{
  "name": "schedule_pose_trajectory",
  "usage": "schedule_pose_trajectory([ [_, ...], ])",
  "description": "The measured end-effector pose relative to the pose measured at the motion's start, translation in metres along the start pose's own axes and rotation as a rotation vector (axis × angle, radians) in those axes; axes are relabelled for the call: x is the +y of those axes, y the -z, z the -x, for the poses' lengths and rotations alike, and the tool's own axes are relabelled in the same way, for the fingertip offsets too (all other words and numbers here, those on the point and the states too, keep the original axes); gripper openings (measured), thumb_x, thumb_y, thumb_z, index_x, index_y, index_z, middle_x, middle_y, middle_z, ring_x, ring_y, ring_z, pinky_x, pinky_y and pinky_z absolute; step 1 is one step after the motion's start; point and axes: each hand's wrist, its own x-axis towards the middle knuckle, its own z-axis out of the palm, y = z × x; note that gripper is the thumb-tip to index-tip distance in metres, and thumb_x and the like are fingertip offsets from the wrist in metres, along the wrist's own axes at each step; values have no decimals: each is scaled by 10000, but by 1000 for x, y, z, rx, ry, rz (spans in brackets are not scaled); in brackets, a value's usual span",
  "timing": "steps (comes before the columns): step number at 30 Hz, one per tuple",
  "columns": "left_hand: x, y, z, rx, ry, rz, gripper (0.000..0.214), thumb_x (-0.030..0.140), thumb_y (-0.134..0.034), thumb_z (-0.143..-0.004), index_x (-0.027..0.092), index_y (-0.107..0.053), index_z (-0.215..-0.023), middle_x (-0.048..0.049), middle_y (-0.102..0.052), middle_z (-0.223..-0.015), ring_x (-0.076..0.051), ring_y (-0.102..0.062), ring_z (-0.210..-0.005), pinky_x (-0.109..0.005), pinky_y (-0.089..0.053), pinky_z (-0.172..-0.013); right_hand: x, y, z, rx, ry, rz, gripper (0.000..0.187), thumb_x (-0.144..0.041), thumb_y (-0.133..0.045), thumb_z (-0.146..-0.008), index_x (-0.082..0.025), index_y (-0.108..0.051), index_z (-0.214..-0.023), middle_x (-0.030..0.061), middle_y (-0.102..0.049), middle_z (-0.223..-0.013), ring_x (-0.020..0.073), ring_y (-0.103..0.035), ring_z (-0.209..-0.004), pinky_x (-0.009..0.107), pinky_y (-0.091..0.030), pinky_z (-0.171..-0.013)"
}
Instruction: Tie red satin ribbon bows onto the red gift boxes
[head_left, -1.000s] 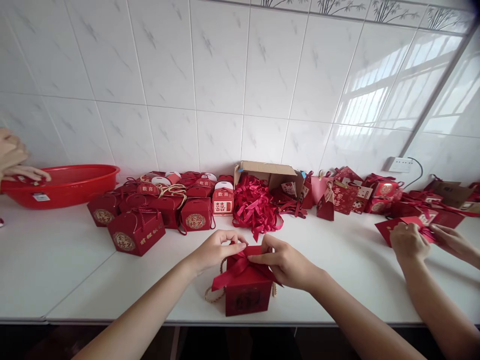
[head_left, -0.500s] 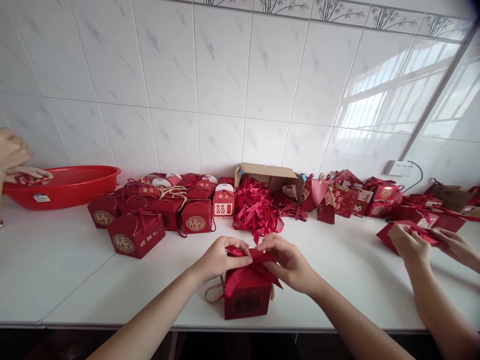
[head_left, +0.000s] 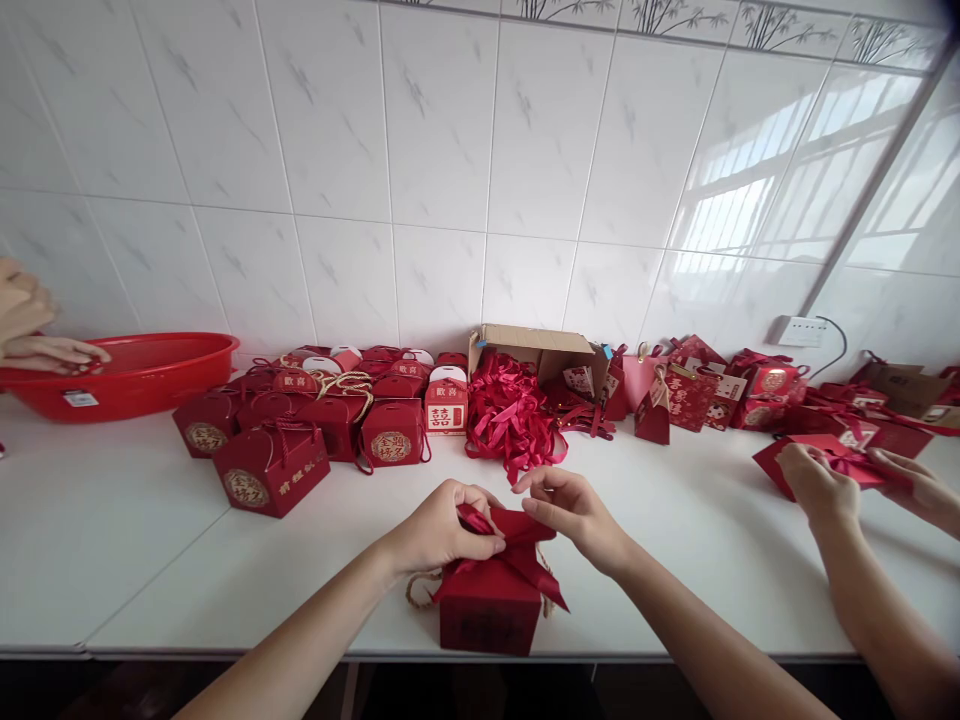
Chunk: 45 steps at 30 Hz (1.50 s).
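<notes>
A dark red gift box (head_left: 489,612) stands on the white table near its front edge, with twisted cord handles (head_left: 424,590) at its sides. A wide red ribbon (head_left: 541,580) lies over the top of the box, one tail hanging to the right. My left hand (head_left: 457,530) is closed on the ribbon at the upper left of the box, thumb pressed against the fingers. Above the box's upper right edge is my right hand (head_left: 570,512), its thumb and forefinger apart. Nothing shows between the right fingers.
Behind are several finished red boxes (head_left: 271,470), a heap of red ribbons (head_left: 510,415) and a cardboard carton (head_left: 534,342). A person's hands at left reach over a red basin (head_left: 150,385). At right, another person's hands (head_left: 821,490) hold a red box (head_left: 799,462).
My right hand has come off the ribbon and opened slightly. My left hand keeps its grip. The box is tilted a little differently, and the left ribbon tail no longer hangs over its front.
</notes>
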Motion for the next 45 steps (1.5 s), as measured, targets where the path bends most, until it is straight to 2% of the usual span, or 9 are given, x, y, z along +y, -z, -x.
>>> schedule_pose_trajectory([
  [4, 0, -2, 3, 33, 23, -13, 347, 302, -759, -614, 147, -457, -542, -105, -648, -1057, -154, -621, -692, -303, -466, -704, 1, 2, 1, 1, 1, 35, 309, -443, -668, -772, -169, -613, -905, -80, -259, -589, 74, -239, -528, 240, -192, -497],
  [9, 1, 1, 3, 30, -57, -51, 254, 359, -735, -681, 139, -609, -676, -73, -680, -952, -178, -608, -791, -275, -445, -711, 3, 2, 8, 16, 85, 194, 299, -449, -619, -814, -174, -624, -930, -45, -371, -655, 92, -353, -582, 238, -300, -529],
  [13, -3, 7, 3, 18, -92, 95, 329, 458, -629, -791, 137, -627, -718, -64, -679, -859, -173, -598, -793, -272, -443, -734, -1, -1, 11, 1, 138, 387, 216, -372, -593, -846, -178, -663, -912, 12, -510, -803, 92, -428, -603, 243, -371, -564],
  [18, -3, 7, 2, -27, -61, 257, 390, 487, -517, -859, 133, -679, -862, -68, -681, -830, -183, -608, -803, -274, -442, -763, -10, -13, 3, 4, 104, 618, 139, -297, -656, -799, -186, -739, -815, 22, -568, -735, 115, -512, -634, 242, -398, -590],
  [29, 6, 10, -1, 133, -79, -49, 347, 472, -528, -827, 164, -677, -771, -50, -622, -887, -204, -562, -880, -285, -415, -787, -11, -18, -1, -10, -90, 547, 164, -317, -706, -732, -169, -724, -663, 12, -599, -641, 104, -479, -550, 232, -370, -507],
  [36, -1, 3, -6, 184, -95, -32, 288, 389, -523, -817, 159, -642, -689, -62, -636, -939, -225, -565, -961, -318, -410, -897, -13, -24, 2, -47, -20, 759, 127, -260, -660, -736, -182, -670, -637, 6, -606, -659, 110, -491, -559, 235, -375, -522],
  [41, -24, 8, 0, 262, -80, -93, 330, 473, -490, -856, 214, -575, -1043, -85, -599, -1179, -250, -533, -1133, -380, -396, -975, -15, 11, 5, 65, -122, 1086, 85, -226, -609, -737, -213, -679, -692, 14, -643, -745, 142, -558, -649, 253, -417, -600],
  [43, -41, 16, 2, 313, -38, -193, 356, 495, -516, -837, 224, -550, -1066, -101, -568, -1236, -271, -513, -1171, -424, -392, -991, -17, 41, 5, 239, -289, 1320, 128, -251, -581, -765, -226, -703, -738, 44, -661, -835, 183, -597, -740, 290, -445, -684],
  [45, -60, 23, 2, 356, -7, -273, 399, 502, -532, -823, 224, -523, -1108, -120, -535, -1283, -287, -475, -1223, -454, -382, -1010, -17, 74, 5, 443, -387, 1433, 239, -211, -489, -818, -134, -713, -855, 176, -632, -996, 307, -585, -951, 419, -425, -817],
])
